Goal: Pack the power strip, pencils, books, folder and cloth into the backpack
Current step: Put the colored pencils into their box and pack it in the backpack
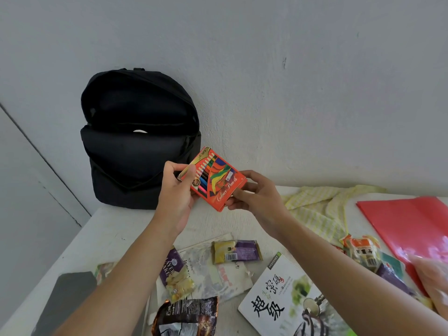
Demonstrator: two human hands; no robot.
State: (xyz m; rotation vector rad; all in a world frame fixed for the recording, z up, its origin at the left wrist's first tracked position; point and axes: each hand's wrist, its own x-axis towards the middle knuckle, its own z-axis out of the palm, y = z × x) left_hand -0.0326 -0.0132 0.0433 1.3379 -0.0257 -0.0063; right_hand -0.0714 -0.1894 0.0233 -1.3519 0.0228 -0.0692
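Head view: left hand (175, 190) and right hand (254, 194) both grip the pencil box (214, 179), held just near of the open backpack (139, 139).

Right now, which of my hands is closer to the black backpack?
Left. The left hand grips the pencil box at the end next to the backpack. The right hand grips the other end, farther right, toward the yellow cloth.
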